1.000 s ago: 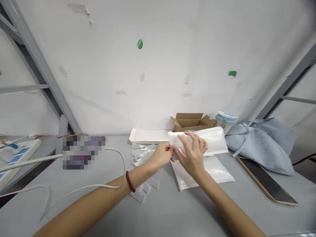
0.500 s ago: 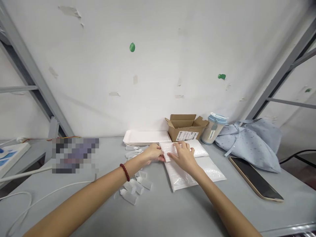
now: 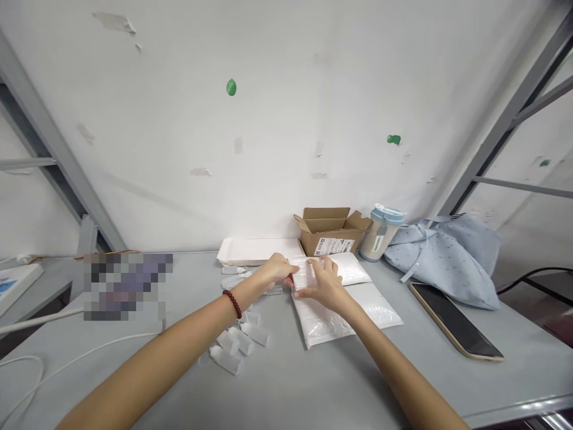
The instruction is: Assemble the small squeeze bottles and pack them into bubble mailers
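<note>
Both my hands meet at the left end of a white padded envelope point(image 3: 349, 269) that lies on the grey table point(image 3: 313, 382). My left hand point(image 3: 278, 272), with a red bead bracelet on its wrist, pinches that end, fingers closed. My right hand point(image 3: 323, 282) presses on the same end with fingers bent over it. A second white padded envelope point(image 3: 358, 310) lies flat underneath, nearer to me. Several small clear plastic pieces point(image 3: 237, 343) are scattered just left of my left forearm.
A stack of white envelopes point(image 3: 255, 249) lies by the wall, with an open cardboard box point(image 3: 329, 233) and a lidded cup point(image 3: 380, 233) beside it. A blue cloth bag point(image 3: 447, 263) and a tablet point(image 3: 456, 319) are at the right. White cables point(image 3: 67, 358) run at left.
The envelope I held up in the air has come down onto the table, on top of the other one. Both hands have stayed at its left end and now press it.
</note>
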`<move>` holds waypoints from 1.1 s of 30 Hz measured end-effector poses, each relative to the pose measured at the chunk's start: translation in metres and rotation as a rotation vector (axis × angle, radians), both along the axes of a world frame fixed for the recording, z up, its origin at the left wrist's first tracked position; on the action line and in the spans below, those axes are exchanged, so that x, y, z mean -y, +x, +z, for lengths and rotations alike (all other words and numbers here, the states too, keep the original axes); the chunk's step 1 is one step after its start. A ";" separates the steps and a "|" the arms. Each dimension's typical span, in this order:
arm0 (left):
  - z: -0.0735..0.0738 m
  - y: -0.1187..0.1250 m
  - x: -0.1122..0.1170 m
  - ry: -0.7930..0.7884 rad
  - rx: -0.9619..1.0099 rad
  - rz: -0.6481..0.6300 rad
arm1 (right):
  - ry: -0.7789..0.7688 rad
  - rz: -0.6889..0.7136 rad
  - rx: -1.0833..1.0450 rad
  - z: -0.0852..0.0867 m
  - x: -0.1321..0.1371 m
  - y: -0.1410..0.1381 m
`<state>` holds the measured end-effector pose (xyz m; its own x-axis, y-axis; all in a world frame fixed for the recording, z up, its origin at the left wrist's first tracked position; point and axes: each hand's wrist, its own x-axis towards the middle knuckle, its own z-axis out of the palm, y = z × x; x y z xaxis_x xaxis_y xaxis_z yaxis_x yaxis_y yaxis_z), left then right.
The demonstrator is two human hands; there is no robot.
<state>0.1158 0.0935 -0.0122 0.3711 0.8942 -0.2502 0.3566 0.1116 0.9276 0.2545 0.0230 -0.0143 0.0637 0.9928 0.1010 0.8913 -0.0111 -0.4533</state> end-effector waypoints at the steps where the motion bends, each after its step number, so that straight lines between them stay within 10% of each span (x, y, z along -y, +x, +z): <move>1: 0.001 0.001 0.001 0.000 0.004 -0.004 | 0.010 0.001 0.000 0.000 -0.001 0.000; 10: 0.015 0.003 0.006 0.125 -0.170 0.012 | 0.071 0.017 0.182 -0.004 -0.001 0.001; 17: 0.028 -0.027 -0.011 0.519 -0.510 0.095 | 0.101 0.007 0.228 -0.008 -0.002 0.001; 25: 0.015 -0.061 -0.025 0.695 -0.775 0.024 | 0.150 -0.002 0.289 -0.012 -0.003 0.002; 33: 0.015 -0.062 -0.029 0.816 -0.803 0.081 | 0.440 0.270 0.416 -0.019 -0.007 0.004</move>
<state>0.0538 0.1224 0.0027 0.3004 0.9129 0.2762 0.8974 -0.3686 0.2423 0.2586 0.0299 -0.0334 -0.3135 0.8287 0.4637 0.9385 0.3449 0.0181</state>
